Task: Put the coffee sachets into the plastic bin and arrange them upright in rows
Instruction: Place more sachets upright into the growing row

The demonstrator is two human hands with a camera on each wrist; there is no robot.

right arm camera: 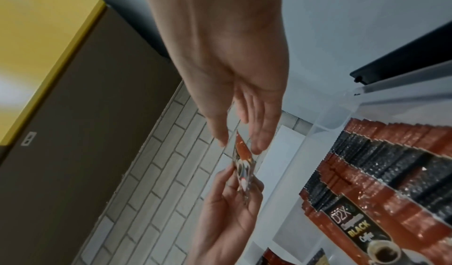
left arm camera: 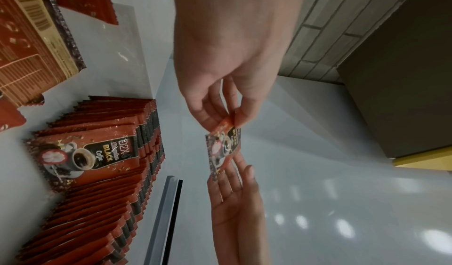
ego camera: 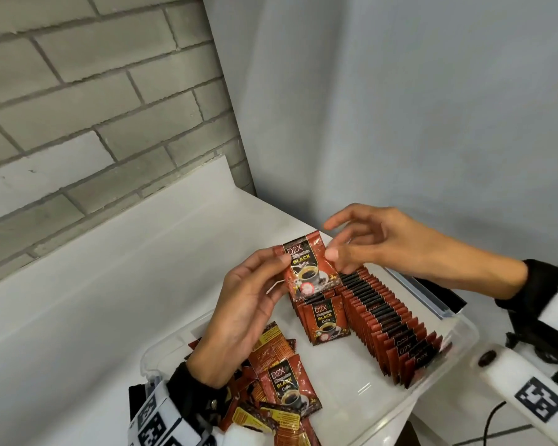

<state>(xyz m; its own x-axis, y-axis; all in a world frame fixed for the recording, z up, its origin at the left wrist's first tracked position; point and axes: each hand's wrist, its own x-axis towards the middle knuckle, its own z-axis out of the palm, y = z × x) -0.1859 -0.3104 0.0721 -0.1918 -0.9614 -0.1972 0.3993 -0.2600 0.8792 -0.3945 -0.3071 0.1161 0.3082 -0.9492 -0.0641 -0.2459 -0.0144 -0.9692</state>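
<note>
My left hand (ego camera: 279, 268) pinches a red and black coffee sachet (ego camera: 310, 272) by its left edge and holds it upright above the clear plastic bin (ego camera: 458, 320). My right hand (ego camera: 335, 246) hovers at the sachet's upper right corner, fingers spread and relaxed on either side of its edge. In the right wrist view, its thumb and fingers flank the sachet (right arm camera: 242, 164) without clamping it. Inside the bin, a long row of upright sachets (ego camera: 390, 320) runs along the right side, with a shorter row (ego camera: 326, 317) beside it. Loose sachets (ego camera: 277, 381) lie flat at the bin's near left.
The bin sits on a white counter (ego camera: 110, 284) in a corner between a grey brick wall (ego camera: 78, 107) and a plain grey wall. A clear strip with a black edge (ego camera: 432, 294) lies just beyond the bin's right rim. A brown box with a yellow top (right arm camera: 49, 76) stands nearby.
</note>
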